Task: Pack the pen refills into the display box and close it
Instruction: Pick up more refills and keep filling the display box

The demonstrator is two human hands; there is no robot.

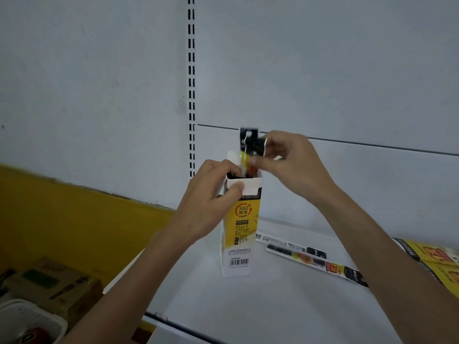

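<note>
A tall yellow and white display box (240, 234) stands upright on the white shelf (273, 301), its top open. My left hand (211, 194) grips the box near its top, thumb on the front wall. My right hand (288, 160) pinches a refill pack (248, 142) with a black header, and the pack's lower part sits inside the box opening. Two more refill packs (313, 259) lie flat on the shelf to the right of the box.
More yellow packs (437, 259) lie at the shelf's right edge. A slotted upright (191, 83) runs up the back panel. Cardboard boxes (57, 284) and a white basket (29, 321) sit low at the left, below a yellow wall band.
</note>
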